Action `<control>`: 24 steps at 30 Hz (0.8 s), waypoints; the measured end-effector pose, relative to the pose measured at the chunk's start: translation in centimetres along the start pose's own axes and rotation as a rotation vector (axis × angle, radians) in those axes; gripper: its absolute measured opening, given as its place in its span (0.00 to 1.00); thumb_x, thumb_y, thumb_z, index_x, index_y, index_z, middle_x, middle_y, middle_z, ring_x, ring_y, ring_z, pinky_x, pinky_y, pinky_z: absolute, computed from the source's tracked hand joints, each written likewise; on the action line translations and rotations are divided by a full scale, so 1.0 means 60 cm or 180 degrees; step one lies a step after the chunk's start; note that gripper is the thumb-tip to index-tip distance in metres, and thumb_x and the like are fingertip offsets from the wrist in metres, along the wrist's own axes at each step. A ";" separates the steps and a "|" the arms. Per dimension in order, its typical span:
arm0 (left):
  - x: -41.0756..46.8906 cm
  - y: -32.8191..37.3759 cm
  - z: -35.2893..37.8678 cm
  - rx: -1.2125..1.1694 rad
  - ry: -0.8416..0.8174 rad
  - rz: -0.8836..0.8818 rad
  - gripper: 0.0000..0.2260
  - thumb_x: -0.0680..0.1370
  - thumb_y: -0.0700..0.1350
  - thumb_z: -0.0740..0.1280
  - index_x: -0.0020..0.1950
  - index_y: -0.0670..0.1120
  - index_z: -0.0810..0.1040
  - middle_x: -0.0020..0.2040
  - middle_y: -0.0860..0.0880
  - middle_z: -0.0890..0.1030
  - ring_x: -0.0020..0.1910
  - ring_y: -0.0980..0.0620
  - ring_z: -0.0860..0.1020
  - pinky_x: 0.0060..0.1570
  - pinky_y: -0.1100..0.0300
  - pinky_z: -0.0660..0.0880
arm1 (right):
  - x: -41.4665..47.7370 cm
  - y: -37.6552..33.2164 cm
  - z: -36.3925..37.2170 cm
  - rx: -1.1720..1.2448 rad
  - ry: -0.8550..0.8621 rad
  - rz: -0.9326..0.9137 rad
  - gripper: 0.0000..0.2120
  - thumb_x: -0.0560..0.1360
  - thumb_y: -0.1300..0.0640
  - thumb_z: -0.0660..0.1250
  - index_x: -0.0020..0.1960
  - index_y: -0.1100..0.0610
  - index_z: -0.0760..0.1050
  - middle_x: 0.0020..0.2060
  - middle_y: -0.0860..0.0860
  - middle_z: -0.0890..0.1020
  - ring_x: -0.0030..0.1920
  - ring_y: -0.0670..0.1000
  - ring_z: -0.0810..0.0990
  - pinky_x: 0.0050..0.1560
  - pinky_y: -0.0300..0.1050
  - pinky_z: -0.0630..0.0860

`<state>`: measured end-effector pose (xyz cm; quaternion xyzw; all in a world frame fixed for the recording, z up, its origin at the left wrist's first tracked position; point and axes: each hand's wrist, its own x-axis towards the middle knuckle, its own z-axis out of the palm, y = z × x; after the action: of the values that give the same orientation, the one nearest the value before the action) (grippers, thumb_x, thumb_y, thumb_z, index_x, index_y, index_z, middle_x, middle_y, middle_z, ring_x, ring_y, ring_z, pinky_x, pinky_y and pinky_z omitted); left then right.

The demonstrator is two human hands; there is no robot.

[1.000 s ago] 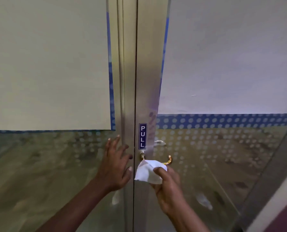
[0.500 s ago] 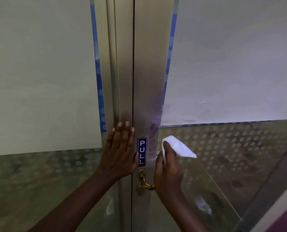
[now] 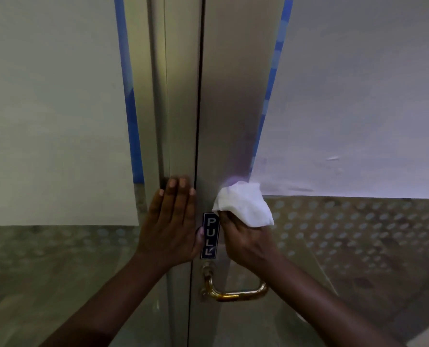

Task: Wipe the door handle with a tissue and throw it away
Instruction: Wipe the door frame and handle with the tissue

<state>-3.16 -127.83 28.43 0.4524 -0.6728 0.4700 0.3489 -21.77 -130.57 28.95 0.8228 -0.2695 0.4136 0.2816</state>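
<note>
A brass door handle (image 3: 236, 293) curves out from the metal door stile (image 3: 228, 121), low in the middle of the view. My right hand (image 3: 246, 242) grips a crumpled white tissue (image 3: 244, 205) and presses it against the stile, well above the handle and beside a blue PULL sign (image 3: 210, 235). The tissue is clear of the handle. My left hand (image 3: 172, 221) lies flat, fingers together, on the neighbouring frame (image 3: 178, 96) left of the sign, holding nothing.
Frosted glass panels with blue edge strips (image 3: 127, 96) fill both sides, dotted and see-through lower down (image 3: 358, 246). A dark gap (image 3: 198, 96) runs between door and frame.
My right hand has risen with the tissue from the handle to the stile beside the sign, baring the handle. My left hand slid up and right onto the frame. The view moved closer.
</note>
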 end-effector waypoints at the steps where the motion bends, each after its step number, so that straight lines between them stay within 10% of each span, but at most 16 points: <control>1: 0.000 0.001 0.001 0.0003 0.0013 -0.0010 0.34 0.80 0.53 0.51 0.78 0.34 0.49 0.80 0.37 0.44 0.79 0.39 0.45 0.78 0.44 0.43 | -0.003 0.006 -0.004 -0.0146 -0.0118 -0.0149 0.12 0.79 0.62 0.59 0.58 0.65 0.77 0.49 0.60 0.82 0.53 0.61 0.76 0.62 0.53 0.71; 6: -0.003 0.001 0.002 0.0019 0.0059 -0.0004 0.33 0.80 0.53 0.51 0.78 0.34 0.49 0.80 0.37 0.44 0.79 0.39 0.45 0.78 0.44 0.43 | -0.034 0.038 -0.021 0.1072 -0.0977 0.0253 0.10 0.80 0.54 0.58 0.59 0.51 0.72 0.51 0.44 0.78 0.53 0.42 0.76 0.54 0.33 0.71; 12: -0.003 0.001 0.003 0.0045 0.0057 -0.0011 0.33 0.80 0.53 0.51 0.78 0.33 0.49 0.80 0.36 0.44 0.79 0.38 0.45 0.78 0.44 0.43 | -0.095 0.050 -0.028 0.0073 -0.1667 -0.1545 0.11 0.73 0.60 0.62 0.45 0.60 0.83 0.46 0.56 0.86 0.58 0.55 0.80 0.71 0.53 0.64; 20: -0.007 0.000 0.008 0.0139 0.0095 0.0035 0.31 0.83 0.52 0.51 0.78 0.33 0.48 0.80 0.35 0.44 0.79 0.37 0.46 0.78 0.44 0.44 | -0.013 0.049 -0.020 -0.0160 -0.0516 -0.0788 0.17 0.80 0.64 0.52 0.61 0.71 0.72 0.62 0.68 0.75 0.68 0.66 0.68 0.71 0.61 0.62; 24: -0.004 0.002 0.004 0.0075 0.0095 -0.0012 0.31 0.82 0.52 0.49 0.78 0.34 0.48 0.80 0.36 0.44 0.79 0.39 0.45 0.78 0.45 0.44 | -0.070 0.038 0.000 -0.0249 -0.0930 -0.1400 0.15 0.77 0.64 0.60 0.60 0.70 0.73 0.59 0.67 0.78 0.66 0.64 0.72 0.70 0.61 0.64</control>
<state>-3.21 -127.97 28.09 0.4506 -0.6611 0.4839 0.3545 -25.44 -131.29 25.99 0.9011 -0.1377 0.2086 0.3544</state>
